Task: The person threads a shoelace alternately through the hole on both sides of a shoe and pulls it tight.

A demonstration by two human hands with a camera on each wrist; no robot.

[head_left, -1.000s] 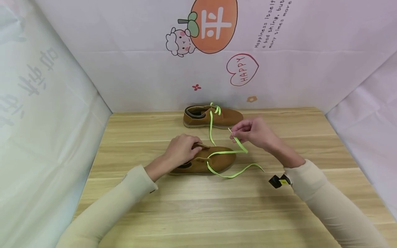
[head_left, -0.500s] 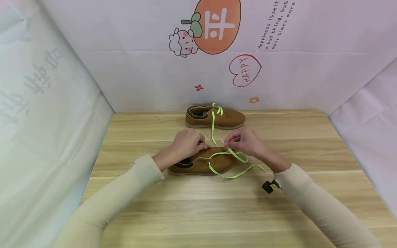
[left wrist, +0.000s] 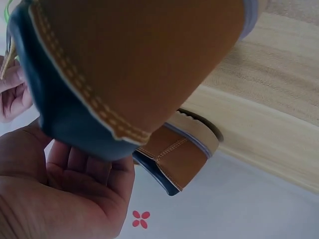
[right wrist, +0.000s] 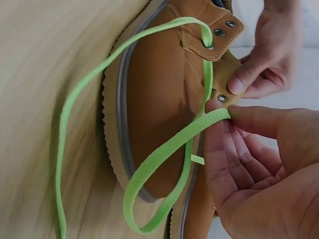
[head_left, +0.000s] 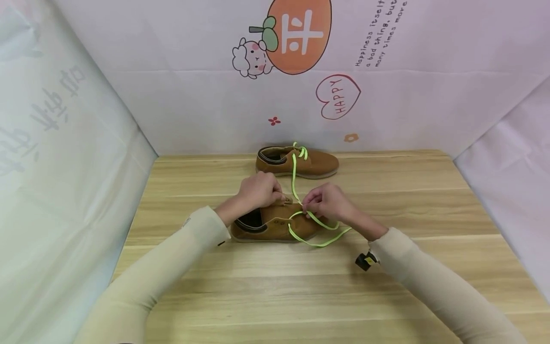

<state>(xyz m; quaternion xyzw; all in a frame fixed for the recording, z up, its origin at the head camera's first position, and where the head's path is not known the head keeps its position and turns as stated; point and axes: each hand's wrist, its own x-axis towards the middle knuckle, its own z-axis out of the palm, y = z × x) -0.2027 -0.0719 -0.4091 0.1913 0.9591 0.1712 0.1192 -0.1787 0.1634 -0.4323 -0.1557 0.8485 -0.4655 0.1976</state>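
Observation:
A brown shoe (head_left: 262, 234) lies on the table, toe to the right. My left hand (head_left: 259, 190) pinches its far eyelet flap (right wrist: 228, 69) between thumb and fingers, spreading it up from the near one. A bright green shoelace (right wrist: 164, 149) runs through the front hole of the near flap (right wrist: 212, 30). Over the toe, my right hand (head_left: 328, 204) pinches this lace near one end, its fingertips right at a metal-rimmed eyelet (right wrist: 222, 98) of the held flap. The lace's other end trails on the table. In the left wrist view the shoe's heel (left wrist: 144, 59) fills the top.
A second brown shoe (head_left: 322, 165) with green laces stands behind, close to the printed white back wall (head_left: 193, 110). One of its lace ends (head_left: 294, 177) hangs toward the near shoe. A small black device (head_left: 366, 261) sits at the right wrist. White cloth walls flank the wooden table (head_left: 258, 296).
My right hand has moved left with the lace end, from beyond the toe to the flap. My left hand has shifted slightly right and up, still holding the flap.

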